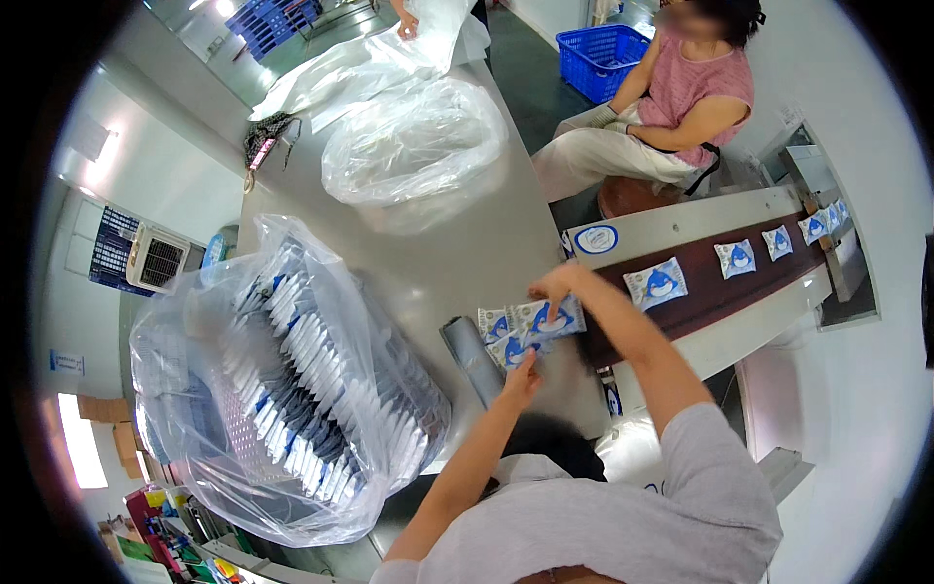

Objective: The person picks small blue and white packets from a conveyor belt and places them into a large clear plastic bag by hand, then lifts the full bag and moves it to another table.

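Note:
Several small white-and-blue sealed packets (506,348) lie overlapping at the end of the conveyor, beside a grey flat-topped block (473,358). My right hand (559,284) reaches over the far edge of the uppermost packet (556,319), one digit pressed on its face and the other fingers curled. At the near edge of the pile, my left hand (522,378) is closed on a lower packet, a fingertip on its print. To the left stands a clear plastic bag (219,477) around a perforated crate, filled with rows of upright packets (316,355).
More packets (657,283) lie spaced along the dark conveyor belt (700,258) at right. An open clear bag (418,146) sits on the far table (467,243). A seated person (691,107) is beyond the conveyor, near a blue basket (598,60). Another person's hand (407,26) holds plastic sheeting.

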Tool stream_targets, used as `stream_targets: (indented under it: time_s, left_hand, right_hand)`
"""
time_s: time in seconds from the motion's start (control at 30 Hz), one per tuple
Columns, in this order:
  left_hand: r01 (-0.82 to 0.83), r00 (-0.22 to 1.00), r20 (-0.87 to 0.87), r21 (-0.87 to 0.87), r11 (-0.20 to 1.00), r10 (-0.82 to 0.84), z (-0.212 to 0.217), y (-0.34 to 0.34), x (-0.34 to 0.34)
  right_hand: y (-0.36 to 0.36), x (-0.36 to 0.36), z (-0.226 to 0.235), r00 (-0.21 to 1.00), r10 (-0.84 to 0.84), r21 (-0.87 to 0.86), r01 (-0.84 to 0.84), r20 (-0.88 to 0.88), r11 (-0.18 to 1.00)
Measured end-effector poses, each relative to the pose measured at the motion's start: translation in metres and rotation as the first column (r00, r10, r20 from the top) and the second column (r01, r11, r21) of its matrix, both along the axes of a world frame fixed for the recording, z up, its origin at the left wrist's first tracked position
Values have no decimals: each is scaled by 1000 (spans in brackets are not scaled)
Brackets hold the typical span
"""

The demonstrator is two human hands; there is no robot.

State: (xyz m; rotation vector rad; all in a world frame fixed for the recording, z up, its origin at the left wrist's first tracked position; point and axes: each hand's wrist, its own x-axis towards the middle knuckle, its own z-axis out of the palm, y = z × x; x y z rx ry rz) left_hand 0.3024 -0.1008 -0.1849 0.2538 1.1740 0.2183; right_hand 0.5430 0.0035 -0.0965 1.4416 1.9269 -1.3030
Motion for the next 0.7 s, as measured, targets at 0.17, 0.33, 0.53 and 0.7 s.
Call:
stream_targets:
  time_s: [0.17,0.33,0.53,0.7]
  left_hand:
    - [-454,868,184,-83,887,462,7,-4,2]
    - [-247,960,134,-4,969,246,-1,-1,-18]
    - [69,990,56,623,779,-133,66,-28,-31]
    - [321,884,-280,946,52,-374,101,-35,-57]
  right_hand:
    - [-66,-58,-49,932,-330,120,349,-153,929]
    - [-136,-101,-69,606,-546,283,777,-579,562]
    - [-184,-124,-13,212,-606,19,951,-767,308]
    - [-213,-139,15,235,-416,111,947,-879,300]
